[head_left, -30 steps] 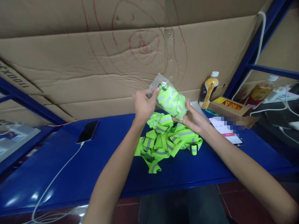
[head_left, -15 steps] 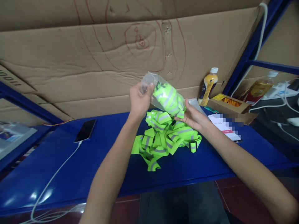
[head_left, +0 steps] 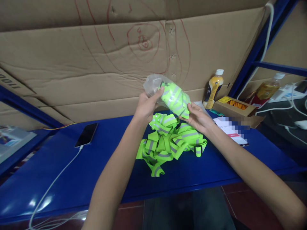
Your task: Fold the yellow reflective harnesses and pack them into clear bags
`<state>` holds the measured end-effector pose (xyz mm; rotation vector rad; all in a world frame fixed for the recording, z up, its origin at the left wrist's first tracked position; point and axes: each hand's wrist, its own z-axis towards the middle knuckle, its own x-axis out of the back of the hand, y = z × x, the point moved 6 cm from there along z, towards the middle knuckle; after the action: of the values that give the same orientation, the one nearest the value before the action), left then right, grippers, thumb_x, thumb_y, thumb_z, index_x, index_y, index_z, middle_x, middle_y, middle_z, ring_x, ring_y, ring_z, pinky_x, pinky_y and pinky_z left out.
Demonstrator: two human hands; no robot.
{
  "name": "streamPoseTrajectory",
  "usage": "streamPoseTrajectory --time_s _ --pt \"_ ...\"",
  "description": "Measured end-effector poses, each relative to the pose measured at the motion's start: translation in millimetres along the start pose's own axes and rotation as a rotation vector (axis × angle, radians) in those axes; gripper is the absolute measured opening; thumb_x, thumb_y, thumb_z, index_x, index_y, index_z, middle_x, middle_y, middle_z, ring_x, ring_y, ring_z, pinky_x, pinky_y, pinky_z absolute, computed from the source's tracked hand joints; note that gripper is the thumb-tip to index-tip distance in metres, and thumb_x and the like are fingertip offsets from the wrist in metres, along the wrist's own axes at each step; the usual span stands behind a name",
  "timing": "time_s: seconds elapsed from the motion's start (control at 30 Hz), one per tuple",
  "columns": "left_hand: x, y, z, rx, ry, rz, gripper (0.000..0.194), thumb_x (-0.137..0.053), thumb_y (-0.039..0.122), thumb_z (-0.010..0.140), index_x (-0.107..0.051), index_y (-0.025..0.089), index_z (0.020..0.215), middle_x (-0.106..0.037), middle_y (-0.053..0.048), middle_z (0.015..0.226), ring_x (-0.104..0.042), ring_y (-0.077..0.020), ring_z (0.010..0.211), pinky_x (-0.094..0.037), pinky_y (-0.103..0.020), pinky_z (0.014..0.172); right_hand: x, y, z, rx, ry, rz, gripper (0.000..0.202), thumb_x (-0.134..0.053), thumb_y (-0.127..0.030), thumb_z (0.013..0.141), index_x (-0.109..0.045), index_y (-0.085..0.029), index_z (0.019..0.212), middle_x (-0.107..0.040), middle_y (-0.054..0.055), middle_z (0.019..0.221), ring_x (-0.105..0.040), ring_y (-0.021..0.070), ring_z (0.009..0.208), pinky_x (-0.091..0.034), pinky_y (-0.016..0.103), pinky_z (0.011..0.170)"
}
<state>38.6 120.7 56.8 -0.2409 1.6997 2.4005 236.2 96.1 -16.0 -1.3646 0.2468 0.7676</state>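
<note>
My left hand (head_left: pixel 146 107) slid down the bag (head_left: pixel 171 95), pinching it, top end freed; my right hand (head_left: pixel 199 118) pinched the bottom.

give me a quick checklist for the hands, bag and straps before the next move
1. Left hand gripping the clear bag near its left end: ok.
2. Right hand supporting the clear bag at its right end: ok.
3. Clear bag held up off the blue tabletop: ok.
4. Clear bag sealed: cannot tell, the left hand covers part of that end.
5. Loose yellow-green straps lying in order: not ok, they lie looped over one another in a heap.
6. Yellow bottle upright, behind the right hand: ok.
</note>
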Motion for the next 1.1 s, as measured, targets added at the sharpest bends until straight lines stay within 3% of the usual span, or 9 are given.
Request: streamPoseTrajectory --time_s 0.13,0.33,0.47,0.57,0.67,0.8,0.9,1.03,1.1 --pt "14.0 7.3 4.9 -0.219 0.132 0.122 0.038 -0.099 0.044 0.068 -0.076 0.018 0.084 -0.079 -0.004 0.090 -0.072 -0.0180 0.081 -0.058 -0.027 0.075 -4.3 5.3 0.2 -0.046 -0.020 0.027 0.039 -0.093 -0.037 0.084 -0.074 -0.021 0.114 -0.080 0.008 0.123 -0.078 0.0254 0.105 -0.072 0.044 0.088" --pt "15.7 26.0 -7.5 -0.468 0.196 0.366 0.036 -0.084 0.053 0.088 -0.073 0.019 0.082 -0.073 -0.002 0.083 -0.066 -0.0183 0.082 -0.055 -0.027 0.077 -6.2 11.1 -0.2 -0.114 -0.032 0.029 0.035 -0.086 -0.042 0.092 -0.072 -0.021 0.116 -0.082 0.007 0.113 -0.079 0.0232 0.093 -0.073 0.043 0.082" --pt "17.8 21.9 -5.4 -0.442 0.205 0.412 0.036 -0.081 0.054 0.089 -0.074 0.019 0.085 -0.072 -0.003 0.083 -0.066 -0.0199 0.082 -0.055 -0.029 0.077 -0.4 10.6 0.6 -0.117 0.003 0.039 0.033 -0.087 -0.037 0.091 -0.073 -0.021 0.116 -0.082 0.006 0.110 -0.080 0.0215 0.088 -0.074 0.041 0.080" --pt "16.6 13.4 2.8 -0.342 0.154 0.205 0.036 -0.093 0.045 0.075 -0.072 0.019 0.086 -0.073 -0.004 0.086 -0.069 -0.0185 0.081 -0.056 -0.029 0.079 2.0 7.4 1.0 -0.088 0.029 0.070 0.034 -0.085 -0.041 0.093 -0.073 -0.024 0.119 -0.082 0.005 0.118 -0.080 0.0229 0.096 -0.074 0.042 0.081" --pt "8.0 9.8 5.3 -0.219 0.083 -0.012 0.042 -0.099 0.037 0.064 -0.069 0.019 0.089 -0.075 -0.005 0.094 -0.073 -0.0195 0.093 -0.058 -0.029 0.088 -0.4 5.6 0.7 -0.065 0.025 0.072 0.035 -0.081 -0.046 0.096 -0.072 -0.026 0.123 -0.081 0.005 0.124 -0.080 0.0253 0.104 -0.074 0.045 0.083" --pt "-8.9 8.1 -2.3 -0.104 -0.029 -0.099 0.049 -0.096 0.051 0.071 -0.075 0.019 0.101 -0.079 -0.011 0.112 -0.075 -0.0255 0.110 -0.061 -0.034 0.097 -3.4 4.7 0.8 -0.014 0.020 0.034 0.035 -0.085 -0.043 0.092 -0.073 -0.023 0.119 -0.079 0.007 0.129 -0.078 0.0258 0.110 -0.073 0.042 0.086" --pt "-12.8 -1.3 -5.3 -0.024 -0.075 -0.024 0.052 -0.096 0.055 0.070 -0.077 0.017 0.100 -0.080 -0.010 0.103 -0.077 -0.0266 0.101 -0.063 -0.037 0.090 -3.4 4.4 0.6 0.001 0.031 0.024 0.035 -0.087 -0.042 0.090 -0.074 -0.022 0.116 -0.080 0.007 0.126 -0.078 0.0250 0.107 -0.073 0.039 0.082" --pt "1.7 9.5 -7.4 -0.271 0.081 0.269 0.042 -0.089 0.058 0.078 -0.074 0.019 0.079 -0.075 -0.004 0.081 -0.073 -0.0240 0.088 -0.059 -0.031 0.080 -8.6 6.1 -1.7 -0.024 -0.017 0.009 0.039 -0.087 -0.045 0.089 -0.074 -0.021 0.117 -0.081 0.009 0.122 -0.079 0.0271 0.105 -0.072 0.039 0.078" --pt "5.6 19.7 -12.2 -0.387 0.152 0.479 0.050 -0.084 0.061 0.085 -0.062 0.021 0.063 -0.062 -0.002 0.063 -0.069 -0.0236 0.083 -0.056 -0.029 0.076 -10.7 10.6 -2.9 -0.071 -0.042 -0.017 0.042 -0.087 -0.048 0.089 -0.073 -0.020 0.117 -0.082 0.010 0.115 -0.079 0.0286 0.104 -0.072 0.040 0.076"
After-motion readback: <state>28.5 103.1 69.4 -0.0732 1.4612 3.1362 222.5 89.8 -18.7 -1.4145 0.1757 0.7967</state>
